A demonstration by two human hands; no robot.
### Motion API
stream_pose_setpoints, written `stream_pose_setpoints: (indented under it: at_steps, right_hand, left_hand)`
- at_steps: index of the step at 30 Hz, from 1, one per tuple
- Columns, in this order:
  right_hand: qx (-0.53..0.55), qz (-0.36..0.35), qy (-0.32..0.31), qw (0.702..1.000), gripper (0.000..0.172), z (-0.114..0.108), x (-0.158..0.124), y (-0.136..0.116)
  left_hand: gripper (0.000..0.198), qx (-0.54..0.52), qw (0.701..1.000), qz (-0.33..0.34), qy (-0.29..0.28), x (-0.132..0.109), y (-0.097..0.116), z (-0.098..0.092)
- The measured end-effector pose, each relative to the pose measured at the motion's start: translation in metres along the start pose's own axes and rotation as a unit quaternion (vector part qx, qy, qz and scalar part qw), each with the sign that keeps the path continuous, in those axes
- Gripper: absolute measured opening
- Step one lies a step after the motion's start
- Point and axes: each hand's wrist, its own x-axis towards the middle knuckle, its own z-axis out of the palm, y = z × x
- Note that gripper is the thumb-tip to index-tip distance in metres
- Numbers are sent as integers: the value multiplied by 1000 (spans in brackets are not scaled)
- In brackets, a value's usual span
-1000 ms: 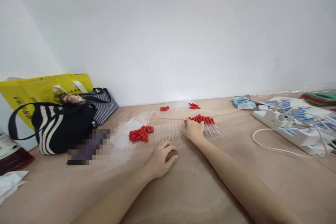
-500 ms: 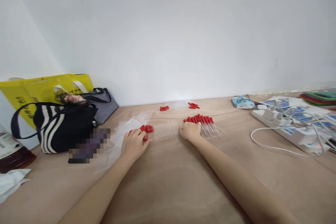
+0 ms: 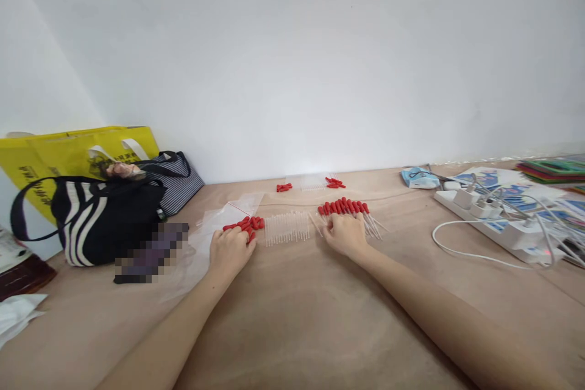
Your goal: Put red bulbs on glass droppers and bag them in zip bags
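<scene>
My left hand (image 3: pixel 232 250) rests at a pile of red rubber bulbs (image 3: pixel 244 223), fingers curled around a bulb near the thumb. Beside the pile, a row of thin clear tubes (image 3: pixel 287 228) lies side by side. My right hand (image 3: pixel 345 233) is over the lower part of a row of droppers (image 3: pixel 342 206), whose red bulbs point away from me and whose pale stems fan toward me. Its fingers are bent and close together, and what they hold, if anything, is hidden. One slanted tube (image 3: pixel 315 224) lies by its fingertips.
Behind lie more clear tubes (image 3: pixel 311 182) between two small groups of red bulbs (image 3: pixel 336 183). Clear plastic bags (image 3: pixel 210 225), a black bag (image 3: pixel 109 213) and a yellow bag (image 3: pixel 55 152) are left. A power strip (image 3: pixel 493 225) with white cables and a blue mask (image 3: pixel 420 177) are right.
My right hand has moved right and slightly toward me, from the left end of the dropper row to its middle. My left hand stays at the red bulbs, its fingers drawn in more.
</scene>
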Motion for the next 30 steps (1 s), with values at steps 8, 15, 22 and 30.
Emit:
stream_pose_setpoints:
  at_steps: [8,15,22,30]
  right_hand:
    - [86,-160,46,982,20,-3,-35,41]
    - [125,-235,6,964,20,-1,-44,54]
    - [140,-280,-18,950,17,0,-46,44]
    - [135,-302,-7,944,18,-4,-51,38]
  left_hand:
    - [25,-125,981,80,129,-10,21,-3]
    - [20,-273,943,165,97,-23,53,-1]
    - [25,-369,916,160,8,-24,58,3]
    - [18,-371,906,204,-4,-18,64,6]
